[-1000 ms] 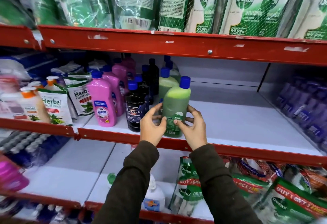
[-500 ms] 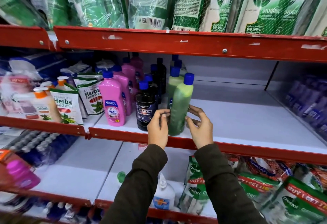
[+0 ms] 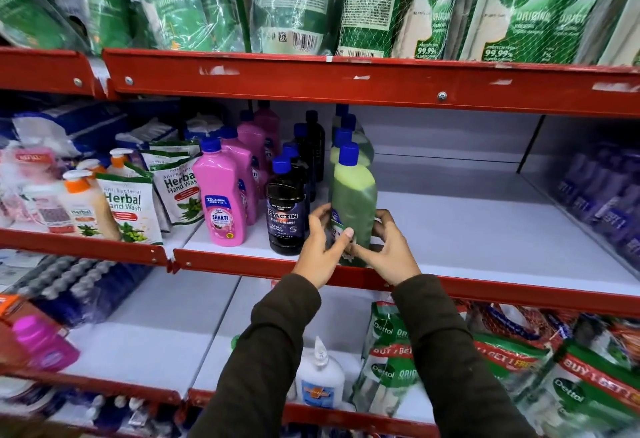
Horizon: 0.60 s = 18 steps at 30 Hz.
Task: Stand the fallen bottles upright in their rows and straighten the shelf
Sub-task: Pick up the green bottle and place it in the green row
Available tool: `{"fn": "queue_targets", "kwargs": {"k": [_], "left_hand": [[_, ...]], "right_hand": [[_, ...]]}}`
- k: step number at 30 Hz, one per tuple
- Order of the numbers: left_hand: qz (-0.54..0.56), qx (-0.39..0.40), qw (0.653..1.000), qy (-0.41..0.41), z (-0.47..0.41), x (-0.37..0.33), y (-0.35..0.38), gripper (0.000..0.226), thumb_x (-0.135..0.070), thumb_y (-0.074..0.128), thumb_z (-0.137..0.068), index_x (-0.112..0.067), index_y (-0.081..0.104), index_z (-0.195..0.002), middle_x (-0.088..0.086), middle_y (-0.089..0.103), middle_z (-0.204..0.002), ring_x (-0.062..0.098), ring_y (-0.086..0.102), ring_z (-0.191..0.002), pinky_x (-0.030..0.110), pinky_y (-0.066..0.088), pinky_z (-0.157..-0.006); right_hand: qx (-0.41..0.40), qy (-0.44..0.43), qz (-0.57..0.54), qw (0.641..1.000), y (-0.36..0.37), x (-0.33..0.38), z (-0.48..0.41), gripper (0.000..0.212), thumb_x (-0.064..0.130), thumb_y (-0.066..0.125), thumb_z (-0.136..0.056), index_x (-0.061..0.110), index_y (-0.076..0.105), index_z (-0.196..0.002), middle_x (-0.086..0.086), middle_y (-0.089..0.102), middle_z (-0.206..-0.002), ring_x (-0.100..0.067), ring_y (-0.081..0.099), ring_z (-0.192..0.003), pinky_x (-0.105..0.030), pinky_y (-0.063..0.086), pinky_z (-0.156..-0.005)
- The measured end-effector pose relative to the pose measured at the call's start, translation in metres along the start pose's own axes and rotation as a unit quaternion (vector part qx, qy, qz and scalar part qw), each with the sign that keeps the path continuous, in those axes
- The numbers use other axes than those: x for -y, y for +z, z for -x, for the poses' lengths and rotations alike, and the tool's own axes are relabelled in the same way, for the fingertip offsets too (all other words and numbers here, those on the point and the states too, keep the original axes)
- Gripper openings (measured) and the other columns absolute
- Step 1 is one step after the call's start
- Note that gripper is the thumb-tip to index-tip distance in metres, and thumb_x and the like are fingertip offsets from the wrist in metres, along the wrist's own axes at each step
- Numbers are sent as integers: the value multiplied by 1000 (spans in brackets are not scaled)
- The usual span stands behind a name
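two bare hands, left hand, right hand, long dark olive-brown sleeves to the wrists, soft plain fabric, no rings or watch visible

A green bottle with a blue cap stands upright at the shelf's front edge, heading its row.

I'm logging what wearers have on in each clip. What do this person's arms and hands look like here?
Both arms are covered by long, dark brownish-olive sleeves of a soft, knit-like fabric, ending at the wrists with plain cuffs. The left hand and right hand are bare: no gloves, and no rings, watch or bracelets show. No logos or markings are visible on the sleeves.
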<state>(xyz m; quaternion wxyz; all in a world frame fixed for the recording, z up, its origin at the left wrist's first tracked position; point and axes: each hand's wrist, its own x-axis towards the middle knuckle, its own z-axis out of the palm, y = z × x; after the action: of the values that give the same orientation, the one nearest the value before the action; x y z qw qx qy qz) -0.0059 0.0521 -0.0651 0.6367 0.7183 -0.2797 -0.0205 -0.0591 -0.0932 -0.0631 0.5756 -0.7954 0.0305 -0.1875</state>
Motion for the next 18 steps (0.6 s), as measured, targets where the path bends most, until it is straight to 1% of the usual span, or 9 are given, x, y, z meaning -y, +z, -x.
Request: {"fn": "queue_targets", "kwargs": {"k": [2, 3, 5, 7, 9, 12, 14, 16, 18], "left_hand": [[30, -29, 999, -17, 1, -1, 1, 34, -18, 46, -103, -23, 32, -133, -1, 51, -136, -5, 53, -123, 34, 40, -117], [44, -47, 998, -26, 1, -2, 2, 29, -23, 42, -104, -26, 35, -131, 2, 52, -136, 7, 53, -127, 42, 38, -118], [63, -70, 995, -35, 4, -1, 3, 34, -39, 36, -101, -33, 38, -134, 1, 51, -142, 17, 49, -135, 47, 35, -120], [67, -76, 994, -42, 6, 1, 5, 48, -60, 32, -95, -44, 38, -140, -3, 46, -151, 15, 43, -142, 48, 31, -122], [66, -84, 993, -41, 5, 3, 6, 49, -72, 29, -90, -58, 38, -136, -5, 42, -155, 13, 39, -145, 48, 29, -123], [75, -83, 993, -37, 2, 6, 6, 41, -71, 27, -90, -65, 40, -129, -5, 44, -153, 13, 41, -144, 49, 31, -122], [85, -78, 993, -35, 1, 7, 4, 41, -69, 28, -91, -63, 42, -129, -5, 47, -152, 15, 43, -143, 50, 32, -121], [92, -73, 992, -47, 3, -1, 3, 47, -66, 25, -95, -55, 40, -139, -5, 46, -153, 14, 42, -143, 45, 33, -122], [110, -66, 990, -53, 4, -10, 2, 52, -55, 18, -102, -40, 30, -151, -9, 41, -154, 8, 41, -141, 21, 38, -115]], "right_hand": [[17, -4, 18, 1000, -7, -2, -3, 60, 18, 82, -76, 21, 52, -128, -3, 63, -127, -16, 63, -117, -38, 55, -99], [12, -10, 42, 999, -10, -3, -5, 62, 20, 83, -75, 21, 55, -130, -5, 59, -128, -21, 63, -116, -37, 55, -98], [-4, -12, 68, 998, -14, -3, -6, 62, 23, 84, -74, 19, 59, -131, -6, 60, -126, -25, 64, -110, -32, 55, -93], [-19, -8, 64, 998, -13, -3, -8, 60, 20, 85, -73, 18, 60, -128, -4, 67, -123, -23, 66, -108, -34, 56, -93], [-35, 1, 46, 998, -12, -2, -10, 58, 14, 84, -73, 17, 59, -125, -4, 68, -122, -23, 67, -109, -40, 56, -96], [-44, 13, 21, 999, -9, -2, -9, 56, 7, 82, -76, 16, 57, -125, -5, 67, -123, -25, 68, -110, -45, 57, -97], [-45, 10, 14, 999, -5, -1, -6, 55, 5, 77, -80, 17, 55, -130, -4, 65, -125, -24, 65, -114, -40, 56, -99], [-50, 6, -24, 998, 0, 5, 0, 54, 11, 66, -91, 21, 46, -140, 1, 58, -132, -17, 58, -124, -27, 50, -100], [-62, 20, -119, 991, 6, 12, 7, 48, 30, 47, -102, 29, 36, -148, 7, 49, -141, -13, 47, -132, -23, 41, -104]]}}
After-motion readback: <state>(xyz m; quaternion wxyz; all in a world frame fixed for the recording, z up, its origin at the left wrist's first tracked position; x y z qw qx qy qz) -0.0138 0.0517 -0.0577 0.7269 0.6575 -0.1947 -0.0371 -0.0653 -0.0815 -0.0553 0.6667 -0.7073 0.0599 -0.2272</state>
